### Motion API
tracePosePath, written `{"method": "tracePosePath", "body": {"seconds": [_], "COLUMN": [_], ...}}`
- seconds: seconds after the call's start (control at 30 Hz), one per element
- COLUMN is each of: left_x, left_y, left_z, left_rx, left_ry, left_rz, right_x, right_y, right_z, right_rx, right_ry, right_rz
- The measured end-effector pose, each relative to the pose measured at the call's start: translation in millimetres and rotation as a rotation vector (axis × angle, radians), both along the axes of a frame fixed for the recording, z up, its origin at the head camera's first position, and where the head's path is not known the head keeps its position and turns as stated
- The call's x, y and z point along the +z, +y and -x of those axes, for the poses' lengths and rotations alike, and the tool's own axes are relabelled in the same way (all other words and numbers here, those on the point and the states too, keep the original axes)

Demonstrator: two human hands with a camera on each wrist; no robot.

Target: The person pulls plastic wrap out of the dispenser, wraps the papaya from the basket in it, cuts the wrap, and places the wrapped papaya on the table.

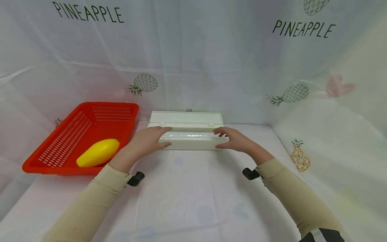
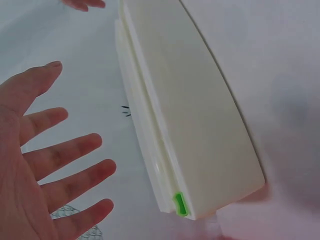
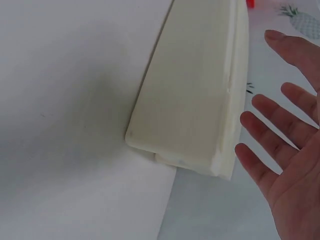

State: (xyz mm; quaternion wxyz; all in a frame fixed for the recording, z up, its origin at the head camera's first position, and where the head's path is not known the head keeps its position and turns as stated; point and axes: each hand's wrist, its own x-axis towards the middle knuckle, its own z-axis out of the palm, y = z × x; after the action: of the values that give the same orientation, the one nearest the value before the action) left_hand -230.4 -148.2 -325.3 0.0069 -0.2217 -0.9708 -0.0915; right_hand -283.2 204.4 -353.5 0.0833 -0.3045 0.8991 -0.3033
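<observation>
a: where's the box (image 1: 187, 136) now?

b: i log it at the far middle of the table (image 1: 193, 201), lid (image 1: 186, 118) tipped up and back against the cloth wall. its long axis runs left to right. a shiny roll (image 1: 187, 134) lies inside along that same axis.

a: and the hands?

b: one at each end. left hand (image 1: 148, 141) at the left end, right hand (image 1: 234, 138) at the right end, so neither is nearer; the box lies between them. in the head view fingers lie over the top edge and thumbs along the near face. both wrist views show fingers straight and spread, with a gap to the box, nothing pinched. i can't tell for sure whether the fingertips touch.

a: so no grip?

b: none that i see. both hands slack and flat, holding nothing.

a: containers?

b: red basket (image 1: 112, 112) at far left, just beside the box, tilted up at the back. one yellow fruit (image 1: 98, 153) lies in its near part. a green tab (image 2: 180, 203) shows on the box's end in the left wrist view.
</observation>
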Motion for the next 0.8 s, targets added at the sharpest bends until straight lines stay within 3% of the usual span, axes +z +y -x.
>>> {"method": "tracePosePath", "body": {"seconds": [0.5, 0.8], "left_x": [0.7, 4.4], "left_y": [-8, -11], "left_z": [6.5, 5.0], "left_rx": [0.017, 0.040], "left_ry": [-0.007, -0.033], "left_rz": [-0.010, -0.011], "right_x": [-6.1, -7.4], "right_y": [-15, -14], "right_z": [21.2, 31.3], "right_rx": [0.020, 0.030], "right_ry": [-0.038, -0.049], "right_rz": [-0.093, -0.071]}}
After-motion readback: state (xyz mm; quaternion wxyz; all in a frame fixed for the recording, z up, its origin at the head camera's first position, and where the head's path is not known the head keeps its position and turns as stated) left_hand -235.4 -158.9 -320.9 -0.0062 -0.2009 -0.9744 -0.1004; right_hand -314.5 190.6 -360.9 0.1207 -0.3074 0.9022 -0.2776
